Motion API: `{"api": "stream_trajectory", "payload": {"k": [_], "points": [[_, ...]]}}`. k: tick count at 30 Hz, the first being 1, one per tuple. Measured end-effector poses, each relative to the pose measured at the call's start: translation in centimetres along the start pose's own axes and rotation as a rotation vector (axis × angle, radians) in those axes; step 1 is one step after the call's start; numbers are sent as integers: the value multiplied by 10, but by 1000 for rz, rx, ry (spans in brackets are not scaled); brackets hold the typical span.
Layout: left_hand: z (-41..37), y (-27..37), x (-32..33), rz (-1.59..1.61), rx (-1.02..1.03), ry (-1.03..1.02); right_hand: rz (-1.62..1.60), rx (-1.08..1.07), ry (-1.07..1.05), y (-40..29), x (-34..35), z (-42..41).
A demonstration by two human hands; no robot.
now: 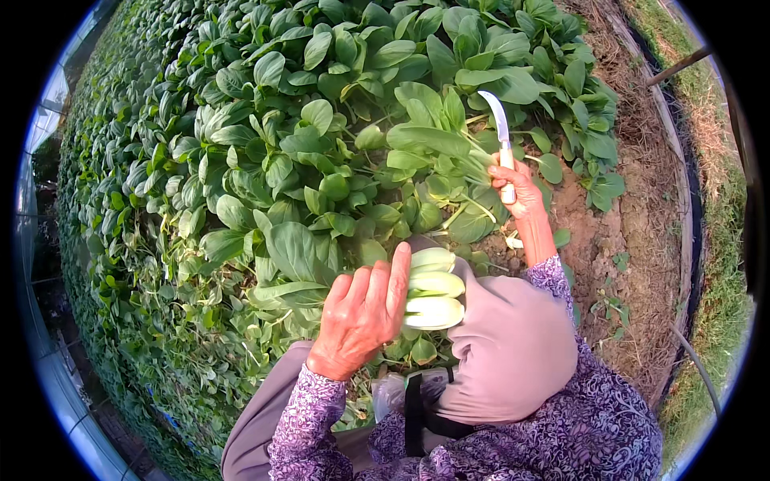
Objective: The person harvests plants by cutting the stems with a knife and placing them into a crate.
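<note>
My left hand (364, 309) grips several leafy green plants with thick pale stalks (434, 290), whose bases point right over my knee. Their broad leaves spread to the left, beyond my knuckles. Farther forward and right, my right hand (518, 183) is closed around the light handle of a small sickle (498, 117), its curved blade pointing up and away. The same hand also holds, or pinches against the handle, the stems of a leafy green plant (436, 141); the exact hold is partly hidden by the fingers.
A dense bed of leafy greens (271, 120) stretches ahead and left, with low, paler growth (180, 337) at the lower left. Bare brown soil (631, 228) lies to the right, bordered by a raised edge (680, 156), dark sheeting and grass. A pole (680, 65) juts in at the upper right.
</note>
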State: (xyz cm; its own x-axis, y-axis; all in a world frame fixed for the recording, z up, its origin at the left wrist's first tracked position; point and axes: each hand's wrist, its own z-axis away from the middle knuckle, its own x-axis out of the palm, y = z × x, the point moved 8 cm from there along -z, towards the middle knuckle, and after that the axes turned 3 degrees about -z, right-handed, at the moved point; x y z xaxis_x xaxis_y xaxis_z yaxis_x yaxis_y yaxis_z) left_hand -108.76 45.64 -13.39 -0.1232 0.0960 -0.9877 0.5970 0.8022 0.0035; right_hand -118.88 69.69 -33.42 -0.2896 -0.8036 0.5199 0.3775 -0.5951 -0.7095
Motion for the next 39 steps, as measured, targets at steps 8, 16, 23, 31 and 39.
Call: {"api": "stream_trajectory", "payload": {"k": [8,16,23,31,39], "points": [[13,34,-55,106,23,209,14,46,-194,-62,26,63],[1,19,-48,159,-29,131,505,299,-550,-44,151,99],[46,-6,-10,1312,-477,186,816,273,-786,-66,205,139],[51,41,-32,2001,-439,346,930,-86,-644,-98,212,191],[48,97,-46,2357,-339,323,614,-332,-321,-135,140,243]]}}
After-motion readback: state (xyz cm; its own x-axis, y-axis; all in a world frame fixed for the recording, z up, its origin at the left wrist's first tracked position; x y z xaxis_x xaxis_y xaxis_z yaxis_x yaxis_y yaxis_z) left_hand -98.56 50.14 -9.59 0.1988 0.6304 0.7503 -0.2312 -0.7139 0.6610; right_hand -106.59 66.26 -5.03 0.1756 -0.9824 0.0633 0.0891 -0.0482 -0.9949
